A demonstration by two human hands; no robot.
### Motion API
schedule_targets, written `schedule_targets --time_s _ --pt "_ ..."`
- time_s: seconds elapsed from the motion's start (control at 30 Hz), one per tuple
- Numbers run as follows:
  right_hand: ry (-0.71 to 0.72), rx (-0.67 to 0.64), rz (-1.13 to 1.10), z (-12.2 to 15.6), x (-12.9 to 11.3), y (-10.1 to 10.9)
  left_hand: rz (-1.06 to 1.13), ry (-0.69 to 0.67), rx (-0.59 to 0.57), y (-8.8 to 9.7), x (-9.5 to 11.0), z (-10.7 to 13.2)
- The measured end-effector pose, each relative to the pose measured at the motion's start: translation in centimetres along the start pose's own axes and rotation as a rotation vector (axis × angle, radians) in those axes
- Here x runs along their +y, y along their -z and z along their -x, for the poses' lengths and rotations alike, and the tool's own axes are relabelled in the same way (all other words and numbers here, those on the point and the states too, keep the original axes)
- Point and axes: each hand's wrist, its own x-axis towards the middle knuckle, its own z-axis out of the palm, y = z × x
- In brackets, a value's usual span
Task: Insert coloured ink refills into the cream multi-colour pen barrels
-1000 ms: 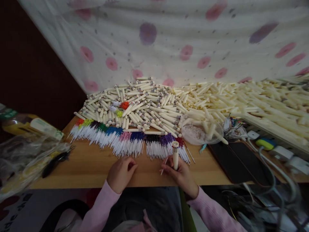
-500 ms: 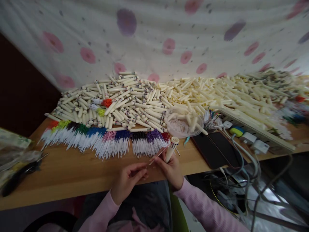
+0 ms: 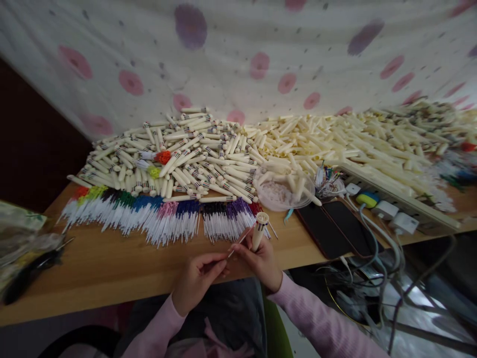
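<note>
Upright in my right hand [image 3: 265, 263] is a cream multicolour pen barrel [image 3: 258, 236], its wide end with coloured sliders pointing up. The same hand's thumb and finger pinch a thin white pen refill [image 3: 242, 238] that slants down to the left. At the refill's lower end, my left hand [image 3: 194, 281] is closed, thumb against fingertips. Just beyond the hands lies a row of refills [image 3: 149, 219], sorted by tip colour from orange to red. Behind that row, assembled-looking cream pens [image 3: 201, 164] with coloured sliders are heaped.
Plain cream barrels [image 3: 328, 139] pile up to the right. A clear plastic bowl [image 3: 263, 203] holds small pieces. Two phones [image 3: 331, 228] and a power strip [image 3: 402, 199] with chargers and cables occupy the right. On the left lies a black-handled tool [image 3: 30, 278]. A spotted curtain [image 3: 223, 59] hangs behind.
The barrel and refill have shifted slightly down and left with my right hand. My left hand stays nearly in place. The view has tilted a little.
</note>
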Motion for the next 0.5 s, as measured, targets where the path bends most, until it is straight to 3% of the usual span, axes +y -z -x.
schedule_targets --time_s 0.13,0.27,0.5 --pt "0.038 -0.008 0.089 0.17 0.48 0.1 -0.016 -0.017 -0.025 -0.08 0.02 -0.1" --pt "0.016 -0.116 0.18 0.47 0.81 0.19 -0.04 -0.055 -0.037 -0.34 0.16 -0.12" --pt "0.068 -0.097 0.181 0.25 -0.13 0.22 0.0 -0.141 0.064 -0.2 0.65 0.13"
